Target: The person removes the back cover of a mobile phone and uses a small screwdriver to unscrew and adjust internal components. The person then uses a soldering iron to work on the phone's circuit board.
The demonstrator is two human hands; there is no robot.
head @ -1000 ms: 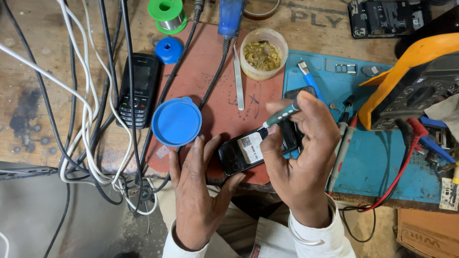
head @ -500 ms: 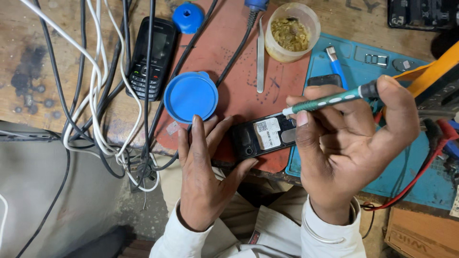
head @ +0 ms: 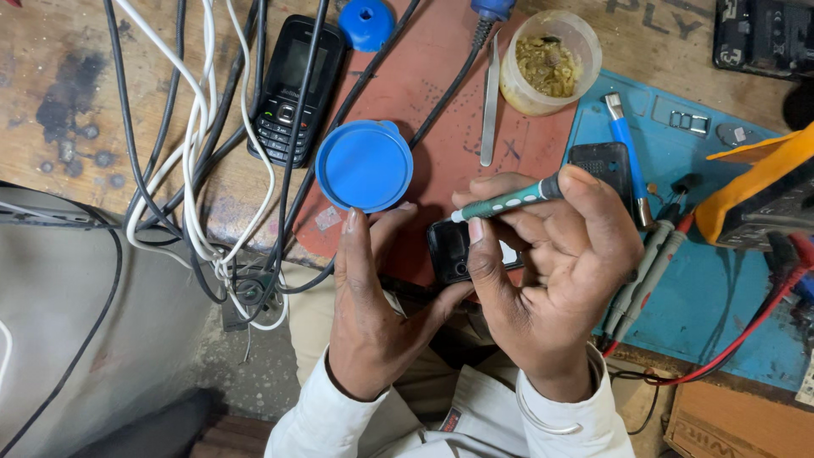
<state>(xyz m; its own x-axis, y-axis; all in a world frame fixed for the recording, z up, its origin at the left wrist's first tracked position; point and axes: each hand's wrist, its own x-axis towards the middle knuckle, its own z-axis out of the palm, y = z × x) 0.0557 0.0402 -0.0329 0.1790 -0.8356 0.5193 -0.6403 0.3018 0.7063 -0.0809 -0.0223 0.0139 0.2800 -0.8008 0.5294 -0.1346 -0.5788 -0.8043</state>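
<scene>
My left hand (head: pixel 373 305) grips a small black phone body (head: pixel 449 252) at the near edge of the red mat (head: pixel 441 127), fingers behind it and thumb below. My right hand (head: pixel 551 280) covers the phone's right part and holds a green-handled screwdriver (head: pixel 504 202), lying almost level with its tip pointing left over the phone's top edge. A round blue lid (head: pixel 365 165) lies just beyond my left fingertips.
A black keypad phone (head: pixel 292 85) lies among black and white cables (head: pixel 203 170) at the left. Tweezers (head: pixel 490 102), a plastic cup of bits (head: pixel 549 64), a small black cover (head: pixel 604 165), a blue tool (head: pixel 626 144), a yellow multimeter (head: pixel 763 195) with probes sit on the blue mat (head: pixel 721 314).
The screwdriver has tipped from nearly upright on the phone to almost level. My right hand has shifted over the phone, hiding its white label. The view has drifted slightly.
</scene>
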